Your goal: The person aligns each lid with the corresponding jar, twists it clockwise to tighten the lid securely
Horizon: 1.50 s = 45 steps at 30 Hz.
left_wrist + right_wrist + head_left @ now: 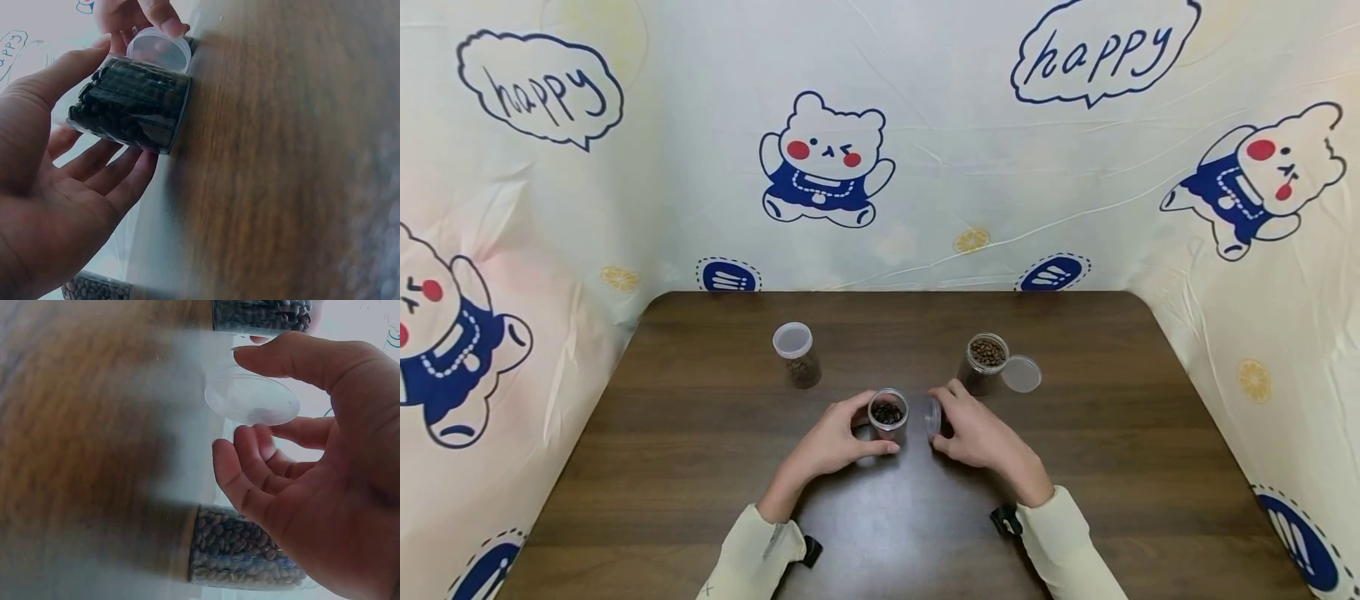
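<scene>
My left hand [831,439] grips a small clear jar [889,427] of dark beans, thumb on one side and fingers on the other. The jar is upright on the table with its mouth uncovered; the left wrist view shows its dark beans [128,103] through the wall. Just right of it, my right hand [981,429] pinches a clear round lid [253,400] by its rim between thumb and fingers. That lid [933,417] is tilted nearly on edge, apart from the jar in the head view.
Behind my right hand stands an uncapped jar of brown beans [985,354], with another round lid [1022,374] lying beside it. A capped jar [797,357] stands at the back left. The brown wooden table [685,467] ends at a printed cloth [925,208].
</scene>
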Each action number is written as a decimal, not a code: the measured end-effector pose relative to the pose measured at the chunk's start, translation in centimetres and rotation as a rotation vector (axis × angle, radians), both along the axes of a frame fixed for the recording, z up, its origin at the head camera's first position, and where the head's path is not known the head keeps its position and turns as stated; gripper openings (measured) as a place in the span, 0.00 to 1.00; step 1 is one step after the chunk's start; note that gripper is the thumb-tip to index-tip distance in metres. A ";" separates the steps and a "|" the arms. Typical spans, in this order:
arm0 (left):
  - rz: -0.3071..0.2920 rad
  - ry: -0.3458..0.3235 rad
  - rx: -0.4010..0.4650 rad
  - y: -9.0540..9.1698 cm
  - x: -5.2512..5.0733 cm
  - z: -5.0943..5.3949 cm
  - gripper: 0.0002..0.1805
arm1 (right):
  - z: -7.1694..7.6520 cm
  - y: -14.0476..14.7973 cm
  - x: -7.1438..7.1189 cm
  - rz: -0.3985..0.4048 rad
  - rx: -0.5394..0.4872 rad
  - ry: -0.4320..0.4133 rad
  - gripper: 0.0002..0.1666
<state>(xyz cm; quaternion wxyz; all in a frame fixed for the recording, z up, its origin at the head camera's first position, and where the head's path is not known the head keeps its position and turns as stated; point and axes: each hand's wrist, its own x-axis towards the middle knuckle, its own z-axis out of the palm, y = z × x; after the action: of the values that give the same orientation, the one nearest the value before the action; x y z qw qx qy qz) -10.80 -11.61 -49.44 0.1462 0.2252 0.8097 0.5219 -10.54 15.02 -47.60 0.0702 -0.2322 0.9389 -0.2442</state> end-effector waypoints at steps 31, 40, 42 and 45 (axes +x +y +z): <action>0.002 0.011 -0.017 0.0 0.1 -0.1 0.36 | 1.5 1.1 -0.5 -0.063 -0.372 0.098 0.35; 0.005 0.008 -0.043 -0.1 0.1 -0.2 0.36 | 2.7 -0.7 -0.7 0.061 -0.520 0.119 0.35; 0.009 0.006 -0.056 0.0 0.1 -0.2 0.35 | 2.8 -1.2 -0.6 0.095 -0.534 0.128 0.36; 0.009 0.005 -0.054 0.0 0.1 -0.2 0.34 | 3.0 -1.9 -0.5 0.147 -0.549 0.137 0.37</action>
<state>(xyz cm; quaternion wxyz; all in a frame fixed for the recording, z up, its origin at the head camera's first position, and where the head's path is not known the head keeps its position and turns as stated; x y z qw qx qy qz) -10.68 -11.62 -49.67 0.1477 0.2188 0.8249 0.4998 -11.06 13.11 -44.64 -0.0415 -0.3258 0.8209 -0.4671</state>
